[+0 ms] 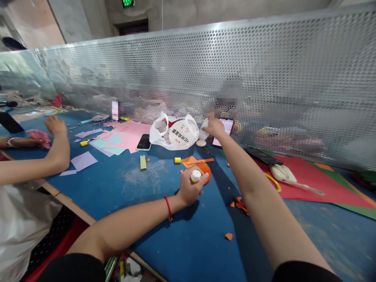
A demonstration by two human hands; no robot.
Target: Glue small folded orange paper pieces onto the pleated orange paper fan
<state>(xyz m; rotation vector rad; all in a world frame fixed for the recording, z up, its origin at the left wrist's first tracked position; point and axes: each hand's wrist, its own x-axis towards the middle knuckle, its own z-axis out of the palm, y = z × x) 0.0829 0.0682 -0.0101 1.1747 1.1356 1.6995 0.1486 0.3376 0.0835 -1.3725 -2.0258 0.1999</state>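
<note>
My left hand [189, 188] rests on the blue table [188, 243] and grips a small glue bottle [195, 176] with a white cap, pressed against a pleated orange paper fan [205, 171]. A red cord circles that wrist. My right hand [214, 126] reaches far forward and touches a phone [225, 129] with a lit screen leaning near the perforated metal screen [264, 78]. A white object sits under that hand; whether I grip it I cannot tell. A white plastic bag [173, 133] lies just left of it.
A co-worker's arm [38, 160] lies on the table at left, hand near a pink fan [39, 137]. Pink, lilac and teal paper sheets [123, 137], a black phone [143, 141], orange scraps [241, 204], red and green sheets [317, 180] and a white glue gun [286, 175] lie around.
</note>
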